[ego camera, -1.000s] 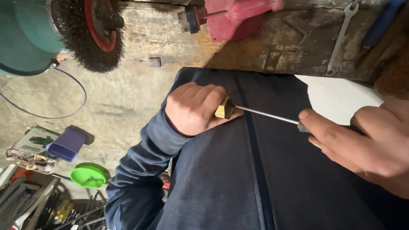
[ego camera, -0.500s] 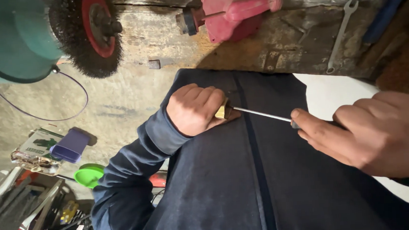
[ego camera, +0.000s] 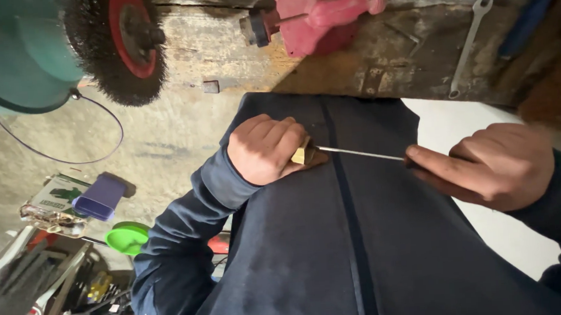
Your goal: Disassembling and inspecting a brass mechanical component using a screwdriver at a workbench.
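- The left hand is curled into a fist against the dark blue jacket, fingers clamped on a small brass-coloured piece that peeks out from the thumb side of the fist.
- A thin metal rod runs from that brass piece across the jacket's zip line to the right hand.
- The right hand pinches the rod's far end between outstretched forefinger and thumb, its other fingers folded; the end itself is hidden under the fingertips.
- So the rod spans the gap between both grips, nearly level, with the brass piece right at the left fist and well apart from the right hand.
- Beyond the hands, a worn wooden bench edge carries a red vise and a spanner.
- To the left, a green bench grinder holds a wire brush wheel.
- Farther down on the floor lie a purple box and a green lid among cluttered tools.
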